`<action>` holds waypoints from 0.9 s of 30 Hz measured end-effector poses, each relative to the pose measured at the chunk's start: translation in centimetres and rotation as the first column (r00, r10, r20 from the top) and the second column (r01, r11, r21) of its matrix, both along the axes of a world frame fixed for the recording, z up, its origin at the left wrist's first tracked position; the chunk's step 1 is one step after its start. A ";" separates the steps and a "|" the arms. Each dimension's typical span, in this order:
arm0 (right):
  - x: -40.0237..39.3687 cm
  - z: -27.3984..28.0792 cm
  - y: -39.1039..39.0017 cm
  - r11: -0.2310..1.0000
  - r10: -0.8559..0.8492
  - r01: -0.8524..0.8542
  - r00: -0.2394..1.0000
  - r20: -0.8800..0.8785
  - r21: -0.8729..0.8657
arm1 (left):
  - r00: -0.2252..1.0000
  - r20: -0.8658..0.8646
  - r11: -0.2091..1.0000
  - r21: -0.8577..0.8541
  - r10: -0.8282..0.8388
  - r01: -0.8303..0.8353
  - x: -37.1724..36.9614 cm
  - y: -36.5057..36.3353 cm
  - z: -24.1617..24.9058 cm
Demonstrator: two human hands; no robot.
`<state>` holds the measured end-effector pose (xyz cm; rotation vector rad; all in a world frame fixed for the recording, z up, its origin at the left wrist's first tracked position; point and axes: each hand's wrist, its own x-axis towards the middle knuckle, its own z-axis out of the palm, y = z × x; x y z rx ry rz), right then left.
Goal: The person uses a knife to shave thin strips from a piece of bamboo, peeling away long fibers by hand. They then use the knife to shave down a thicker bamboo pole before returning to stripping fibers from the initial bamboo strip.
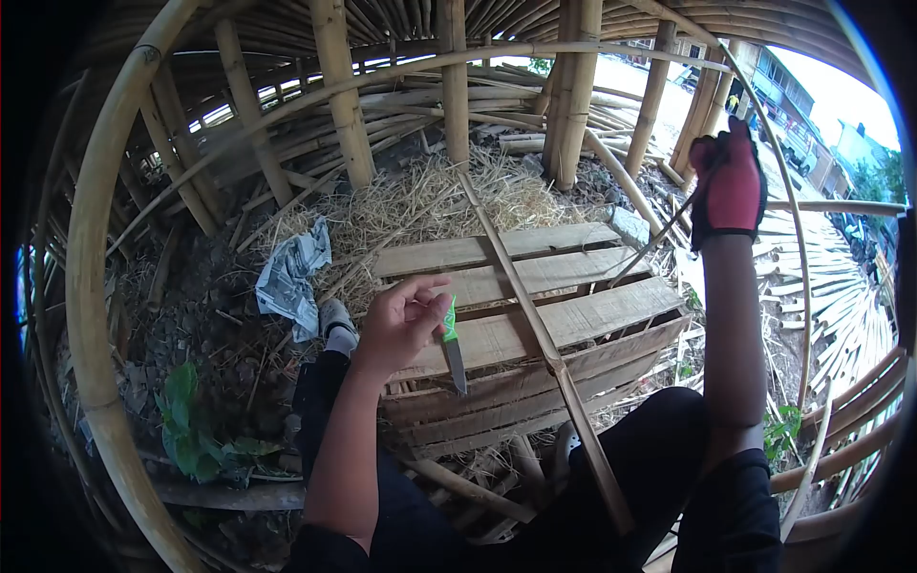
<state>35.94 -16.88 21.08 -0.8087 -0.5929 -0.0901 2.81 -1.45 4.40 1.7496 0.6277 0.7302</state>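
My bare left hand [406, 320] is closed around the green handle of a knife [456, 363], whose blade points down over the front edge of a slatted wooden crate [583, 320]. Raised at the upper right, my right hand [731, 186] wears a red and black glove. Its fingers are closed on a thin, dark bamboo strip [652, 246] that slants down to the crate's top. A longer split bamboo strip [521, 296] lies across the crate, its near end by my leg.
Bamboo posts [455, 86] and a curved bamboo pole [95, 315] surround me. Straw [411, 215] covers the ground behind the crate. Crumpled newspaper [291, 277] lies left, above a leafy plant [186, 430]. Many split bamboo pieces [841, 286] spread out at the right.
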 end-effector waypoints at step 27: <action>-13.1 -10.7 3.4 0.302 0.866 -0.031 0.428 0.261 -0.953 | 0.948 0.303 0.929 -0.314 -0.095 0.194 1.6 -5.0 -0.5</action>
